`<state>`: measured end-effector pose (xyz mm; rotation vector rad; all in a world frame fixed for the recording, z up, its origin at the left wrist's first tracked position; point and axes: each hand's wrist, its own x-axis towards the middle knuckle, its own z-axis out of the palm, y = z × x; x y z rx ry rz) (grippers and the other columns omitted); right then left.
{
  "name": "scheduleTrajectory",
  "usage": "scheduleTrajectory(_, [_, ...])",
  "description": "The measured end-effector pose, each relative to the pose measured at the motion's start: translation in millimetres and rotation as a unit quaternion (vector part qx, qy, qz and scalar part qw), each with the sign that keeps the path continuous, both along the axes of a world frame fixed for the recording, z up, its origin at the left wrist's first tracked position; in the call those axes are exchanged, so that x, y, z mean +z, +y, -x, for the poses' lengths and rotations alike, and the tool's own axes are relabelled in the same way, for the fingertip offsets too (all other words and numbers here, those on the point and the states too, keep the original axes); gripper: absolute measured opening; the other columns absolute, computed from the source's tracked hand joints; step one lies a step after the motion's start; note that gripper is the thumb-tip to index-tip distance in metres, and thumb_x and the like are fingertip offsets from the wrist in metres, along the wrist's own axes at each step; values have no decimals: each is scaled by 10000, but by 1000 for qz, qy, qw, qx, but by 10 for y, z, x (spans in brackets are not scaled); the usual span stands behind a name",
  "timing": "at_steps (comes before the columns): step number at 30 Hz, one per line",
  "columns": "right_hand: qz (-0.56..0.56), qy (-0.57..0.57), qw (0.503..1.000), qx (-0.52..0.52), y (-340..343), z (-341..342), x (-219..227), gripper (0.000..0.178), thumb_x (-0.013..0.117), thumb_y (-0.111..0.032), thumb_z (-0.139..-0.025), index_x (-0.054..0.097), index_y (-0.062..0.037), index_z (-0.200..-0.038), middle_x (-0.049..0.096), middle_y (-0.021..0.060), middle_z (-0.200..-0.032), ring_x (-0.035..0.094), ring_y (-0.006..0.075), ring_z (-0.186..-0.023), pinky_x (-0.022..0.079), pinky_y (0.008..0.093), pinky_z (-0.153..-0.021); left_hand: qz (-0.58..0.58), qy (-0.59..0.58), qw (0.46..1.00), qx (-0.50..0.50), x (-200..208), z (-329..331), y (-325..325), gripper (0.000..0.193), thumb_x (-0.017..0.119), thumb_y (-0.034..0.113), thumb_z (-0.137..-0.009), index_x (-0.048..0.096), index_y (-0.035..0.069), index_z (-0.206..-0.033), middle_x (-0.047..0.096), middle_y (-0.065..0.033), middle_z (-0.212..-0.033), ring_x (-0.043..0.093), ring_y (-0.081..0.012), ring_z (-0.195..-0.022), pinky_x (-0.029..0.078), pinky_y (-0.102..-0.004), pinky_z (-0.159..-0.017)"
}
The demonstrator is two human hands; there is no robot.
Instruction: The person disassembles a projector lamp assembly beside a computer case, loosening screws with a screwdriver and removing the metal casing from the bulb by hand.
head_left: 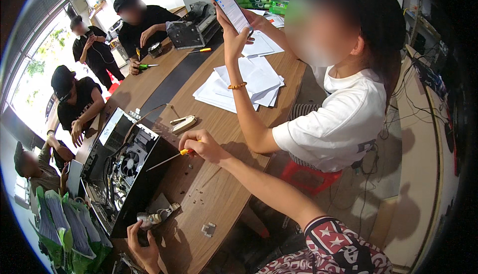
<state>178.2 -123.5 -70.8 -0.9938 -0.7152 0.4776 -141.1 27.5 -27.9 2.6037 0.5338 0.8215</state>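
Note:
My right hand (205, 147) grips a screwdriver (164, 162) by its yellow handle, the long thin shaft slanting down to the left. Its tip lies in front of the black side of an opened desktop computer case (149, 182). Inside the case show a round cooling fan (130, 163), cables and boards. At the bottom, my left hand (143, 246) has its fingers apart beside a silvery round metal part (149, 219) with a flat plate behind it. Whether the fingertips touch that part I cannot tell.
Small screws (195, 194) and a little metal bracket (208, 229) lie on the wooden table (226, 177). White papers (244, 87) are spread beyond. A co-worker in white holds a phone (231, 11) at the right. Green bags (64, 229) stand lower left; other people sit or stand along the far side.

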Motion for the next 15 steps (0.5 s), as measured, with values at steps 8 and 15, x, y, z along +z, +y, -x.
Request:
scheduleTrajectory(8, [-3, -7, 1000, -2, 8, 0, -25, 208, 537, -140, -865, 662, 0, -773, 605, 40, -678, 549, 87, -575, 425, 235, -513, 9, -6, 1000, 0, -21, 13, -13, 391, 578, -68, -733, 595, -11, -1120, 577, -136, -998, 578, -264, -954, 438, -345, -909])
scheduleTrajectory(15, [18, -11, 1000, -12, 39, -16, -55, 209, 534, -156, -857, 670, -22, -772, 596, 18, -672, 535, 80, -581, 412, 229, -526, 17, -30, 999, 2, -10, -6, -41, 351, 620, -67, -740, 619, -10, -1086, 586, -149, -989, 597, -303, -944, 461, -375, -881])
